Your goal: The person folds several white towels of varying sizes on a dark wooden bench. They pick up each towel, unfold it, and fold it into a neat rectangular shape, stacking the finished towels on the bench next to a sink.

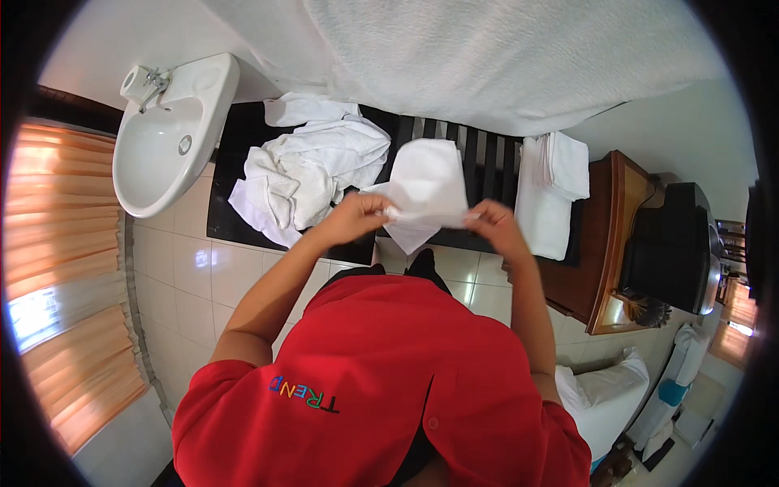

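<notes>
Between my hands a white cloth point(428, 177) is stretched, its far part on the dark slatted bench and a pointed corner hanging toward me. My left hand point(357, 217) pinches its near left edge, and my right hand point(497, 227) pinches the near right edge; the right side is slightly blurred. Left of the cloth is a loose heap of crumpled white towels point(312, 166). To the right, folded white towels point(545, 207) form a flat pile, with a smaller folded stack point(565, 165) on its far end.
The dark bench point(485, 174) runs along the wall below a large white hanging towel point(519, 57). A white washbasin point(166, 138) juts out at the far left, near orange curtains point(69, 243). A wooden cabinet point(596, 243) and a black television point(669, 252) stand at the right.
</notes>
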The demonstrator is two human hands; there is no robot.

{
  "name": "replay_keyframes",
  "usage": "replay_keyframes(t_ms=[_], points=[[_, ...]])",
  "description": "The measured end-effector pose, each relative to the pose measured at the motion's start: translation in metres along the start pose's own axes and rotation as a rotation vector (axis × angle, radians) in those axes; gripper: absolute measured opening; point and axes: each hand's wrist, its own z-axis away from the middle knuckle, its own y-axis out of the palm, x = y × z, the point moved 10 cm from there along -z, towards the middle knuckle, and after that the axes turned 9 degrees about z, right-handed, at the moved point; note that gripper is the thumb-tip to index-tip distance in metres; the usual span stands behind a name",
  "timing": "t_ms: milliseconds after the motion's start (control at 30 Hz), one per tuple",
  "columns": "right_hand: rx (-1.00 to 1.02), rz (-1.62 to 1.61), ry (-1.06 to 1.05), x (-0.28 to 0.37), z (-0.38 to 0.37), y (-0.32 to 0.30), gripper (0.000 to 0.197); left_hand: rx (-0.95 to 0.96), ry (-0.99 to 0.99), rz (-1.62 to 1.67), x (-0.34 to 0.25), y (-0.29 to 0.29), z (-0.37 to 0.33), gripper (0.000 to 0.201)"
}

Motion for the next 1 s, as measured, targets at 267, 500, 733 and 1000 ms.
replay_keyframes(t_ms=[267,500,733,1000], points=[[-0.166,0.155,0.07,-0.125,-0.015,0.001,0.015,-0.15,-0.066,0.04,0.127,-0.01,-0.028,0.015],[-0.426,0.278,-0.078,-0.106,-0.1,-0.04,0.02,-0.302,-0.226,-0.113,0.143,-0.047,-0.076,0.055],[-0.409,0.464,-0.004,-0.139,-0.141,-0.041,0.028,-0.417,-0.357,-0.21,0.197,-0.066,-0.053,0.065],[-0.015,1.177,-0.297,-0.096,-0.092,0.104,0.072,-0.504,-0.446,0.176,0.199,-0.056,-0.053,0.062]])
